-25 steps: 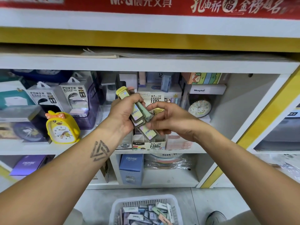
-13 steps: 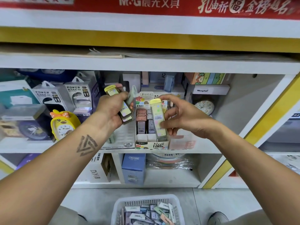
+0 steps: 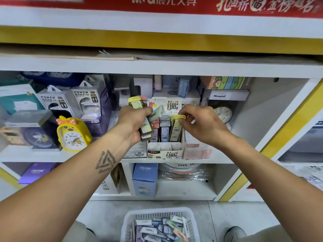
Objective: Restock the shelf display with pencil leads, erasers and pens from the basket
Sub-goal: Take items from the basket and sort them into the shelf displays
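Hands: my right hand (image 3: 201,124) pinches an upright yellow lead case (image 3: 176,130) into the display box (image 3: 165,151), rightmost slot; my left hand (image 3: 134,123) grips spare cases (image 3: 146,126) just left.

yellow lead case (image 3: 176,130) pinched over display box (image 3: 165,152)

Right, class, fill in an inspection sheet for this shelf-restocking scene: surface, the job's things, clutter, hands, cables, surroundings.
Surface: white shelf, crowded with boxed goods.
Job's things: display box of 0.7 HB leads; yellow lead case going into its right-hand row; white basket of mixed packs on the floor.
Clutter: yellow duck clock, power bank boxes, round clock.
Hands: left hand grips several lead cases; right hand pinches the yellow case's top.
Cables: nothing seen.
Surroundings: red store banner above; grey floor.
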